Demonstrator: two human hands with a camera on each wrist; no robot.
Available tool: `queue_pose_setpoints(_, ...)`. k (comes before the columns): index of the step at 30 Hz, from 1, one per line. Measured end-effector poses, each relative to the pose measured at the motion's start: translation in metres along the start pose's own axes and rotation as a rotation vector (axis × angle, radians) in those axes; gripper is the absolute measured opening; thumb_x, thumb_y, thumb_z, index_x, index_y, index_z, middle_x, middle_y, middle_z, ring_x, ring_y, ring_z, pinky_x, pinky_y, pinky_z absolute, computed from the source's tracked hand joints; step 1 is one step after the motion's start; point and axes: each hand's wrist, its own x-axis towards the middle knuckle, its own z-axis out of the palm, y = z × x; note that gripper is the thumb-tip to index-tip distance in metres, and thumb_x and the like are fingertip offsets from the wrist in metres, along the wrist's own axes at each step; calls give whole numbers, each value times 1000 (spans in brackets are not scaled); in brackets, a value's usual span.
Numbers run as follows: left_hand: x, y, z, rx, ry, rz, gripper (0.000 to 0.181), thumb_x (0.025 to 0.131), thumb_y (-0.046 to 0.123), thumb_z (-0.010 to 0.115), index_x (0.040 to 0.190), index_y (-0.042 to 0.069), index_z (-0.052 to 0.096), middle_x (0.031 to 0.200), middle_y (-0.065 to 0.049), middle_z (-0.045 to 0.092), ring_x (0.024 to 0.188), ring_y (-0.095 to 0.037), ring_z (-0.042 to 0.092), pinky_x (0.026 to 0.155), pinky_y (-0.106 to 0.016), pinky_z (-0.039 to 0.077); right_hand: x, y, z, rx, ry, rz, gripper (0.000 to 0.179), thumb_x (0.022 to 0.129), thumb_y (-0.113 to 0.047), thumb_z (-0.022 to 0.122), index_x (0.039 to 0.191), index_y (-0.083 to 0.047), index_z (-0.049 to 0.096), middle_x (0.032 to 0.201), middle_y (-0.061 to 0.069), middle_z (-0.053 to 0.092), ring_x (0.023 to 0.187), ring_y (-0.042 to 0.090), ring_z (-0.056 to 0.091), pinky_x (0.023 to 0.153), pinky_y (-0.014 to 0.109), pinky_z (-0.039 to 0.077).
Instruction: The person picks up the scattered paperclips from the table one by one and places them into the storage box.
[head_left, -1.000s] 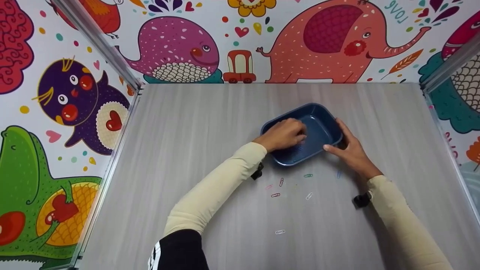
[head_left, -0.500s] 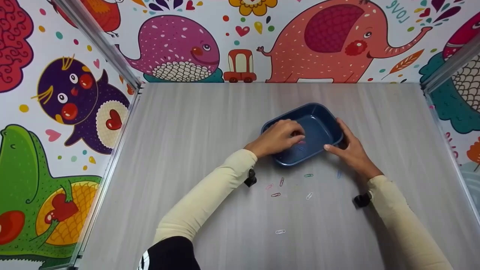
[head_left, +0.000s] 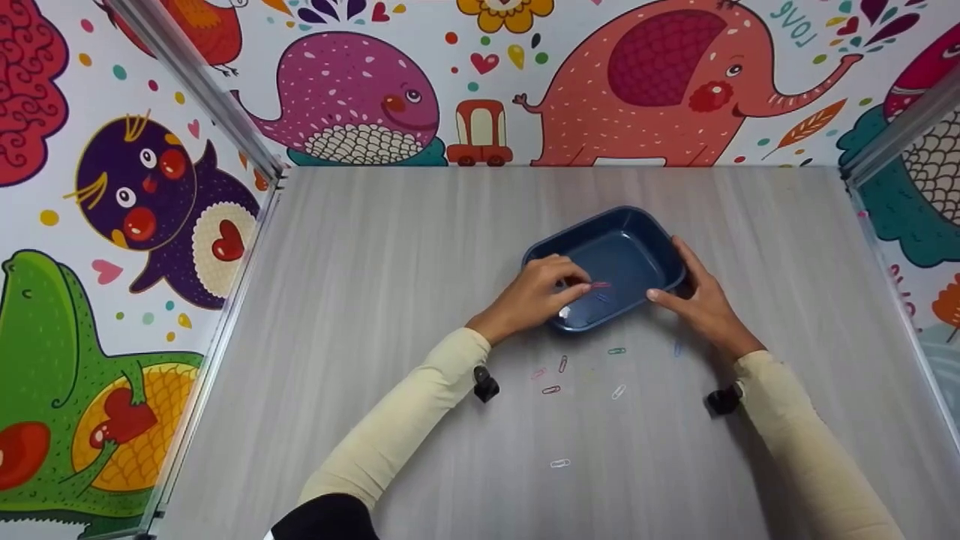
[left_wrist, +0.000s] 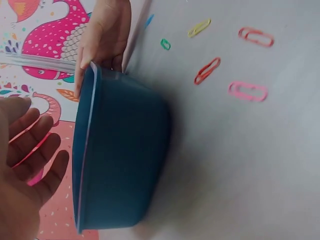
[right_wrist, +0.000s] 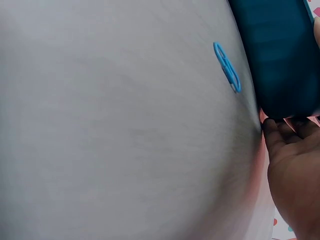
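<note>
Blue bin (head_left: 634, 259): stood upright on the table (head_left: 375, 240), right of the frame's centre, turned aslant, probably to offer one end to each arm. From the left, held the left hand (head_left: 534, 295) over the bin's left end, fingers loosely parted in the left wrist view, with nothing visible between them; perhaps poised there for easy reach past the rim.

Next, strewn below the bin: a pink clip (head_left: 538, 373), a lower red clip (head_left: 551, 390) and an upper red clip (head_left: 563, 364) near one another, with a lone white clip (head_left: 560, 463) toward the bottom. Followed no row, so looked scattered rather than sorted.

Inside, just beyond the left fingertips: a crimson clip (head_left: 602, 285) and a bluish clip (head_left: 602, 298), fenced by the walls. Could not tell whether a whitish patch (head_left: 564, 313) was glare or another clip.

Farther right, below the bin: a yellow clip (left_wrist: 199, 28), plain only in the left wrist view, a green clip (head_left: 616, 351), a second white clip (head_left: 619, 391) and a blue clip (head_left: 678, 349).

Last, gripped the right end with the right hand (head_left: 701, 307), thumb at the near rim and fingers round the outer wall, presumably to steady the bin against sliding.
</note>
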Motion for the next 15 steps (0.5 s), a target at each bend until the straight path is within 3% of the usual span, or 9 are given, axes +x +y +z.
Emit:
queue_pose_setpoints(7, -21, 1, -1, -35, 77, 7, 13, 107, 11, 74, 113, 1, 80, 105, -9, 77, 100, -22, 70, 92, -34, 59, -1, 1, -1, -3, 7, 2, 104, 100, -18, 84, 178, -26, 15, 184, 7, 15, 168, 37, 19, 132, 59, 22)
queue_pose_setpoints(12, -36, 1, -3, -64, 127, -32, 10, 105, 8, 75, 111, 2, 80, 104, -8, 77, 98, -20, 70, 87, -44, 61, 0, 1, 0, 4, 2, -18, 102, 101, -18, 83, 178, -26, 16, 184, 6, 16, 168, 34, 18, 133, 46, 22)
queue_pose_setpoints(15, -44, 1, -3, -90, 148, -51, 10, 106, 8, 75, 112, 2, 81, 105, -8, 77, 98, -19, 70, 86, -49, 61, -1, 0, 0, 11, 4, -25, 102, 101, -18, 83, 178, -25, 17, 184, 6, 16, 168, 33, 17, 134, 44, 22)
